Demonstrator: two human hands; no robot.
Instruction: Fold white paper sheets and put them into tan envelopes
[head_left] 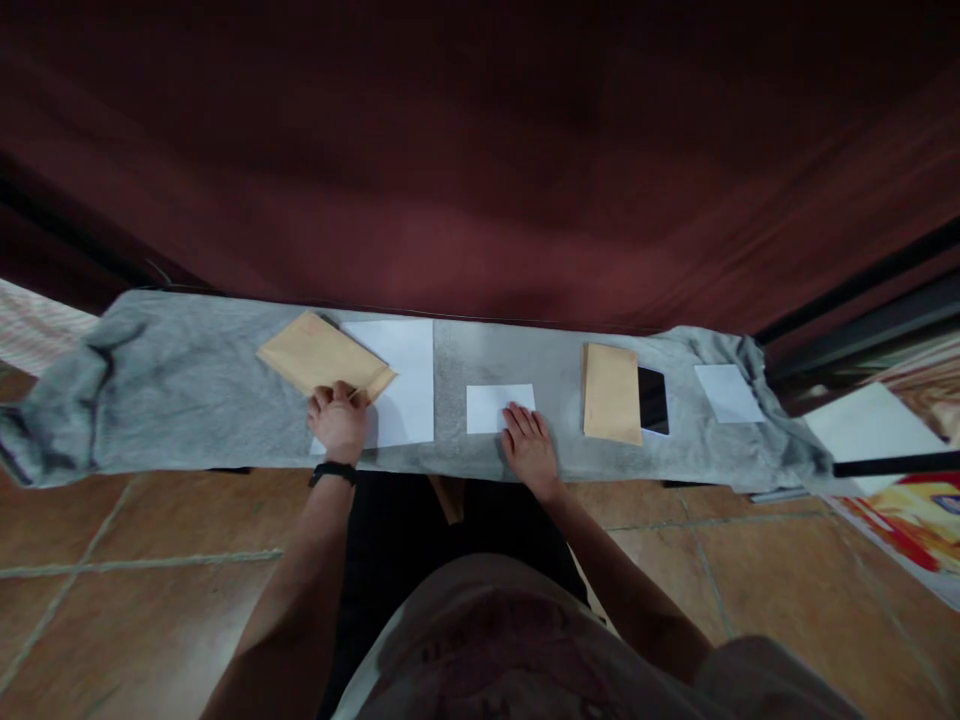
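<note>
My left hand (339,425), with a dark band at the wrist, has its fingers curled on the near edge of a brown paper envelope (322,352). That envelope lies at a slant, partly over a large white sheet of paper (411,385). Fingers laid flat, my right hand (529,450) rests on the right end of a small white sheet of paper (486,409). Farther right is a stack of brown envelopes (613,392), partly covering a dark-screened tablet or phone (653,400).
A grey cloth (187,400) covers the narrow table. Another white sheet (727,393) lies near its right end. A dark red curtain (480,200) hangs along the far edge. Off to the right are a white panel (874,430) and a colourful printed package (919,520).
</note>
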